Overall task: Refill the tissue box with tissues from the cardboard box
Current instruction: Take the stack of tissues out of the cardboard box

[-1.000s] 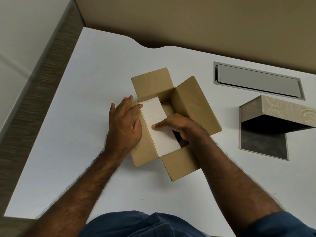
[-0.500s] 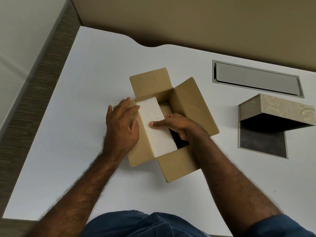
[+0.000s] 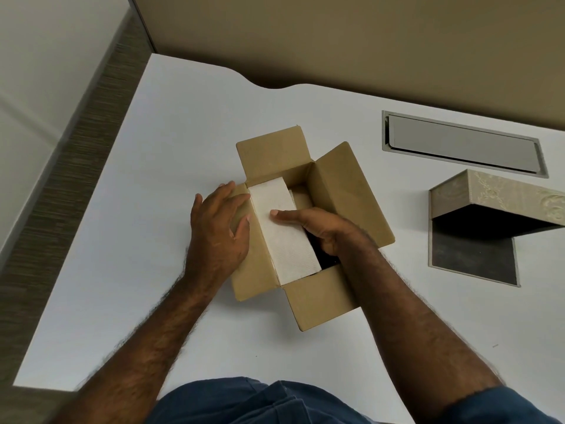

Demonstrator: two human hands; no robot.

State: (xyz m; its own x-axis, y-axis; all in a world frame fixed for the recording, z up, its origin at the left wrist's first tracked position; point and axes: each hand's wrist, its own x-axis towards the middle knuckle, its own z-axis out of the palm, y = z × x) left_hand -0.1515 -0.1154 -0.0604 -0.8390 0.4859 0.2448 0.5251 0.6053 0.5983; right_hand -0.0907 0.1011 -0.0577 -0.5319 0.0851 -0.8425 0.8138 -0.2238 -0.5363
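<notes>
An open brown cardboard box sits mid-table with its flaps spread. A white stack of tissues stands up along the box's left wall. My right hand reaches into the box and grips the stack, thumb on its top face, fingers hidden behind it. My left hand lies flat against the box's left flap and wall, fingers spread, touching the stack's edge. The beige patterned tissue box stands at the right with its lid raised over a dark base.
A grey recessed cable hatch lies in the white table at the back right. A tan wall runs behind the table. The table's left edge drops to a striped floor.
The tissue stack has sunk and tilted slightly as my right hand shifted its grip along it. My left hand stays pressed on the box's left side.
</notes>
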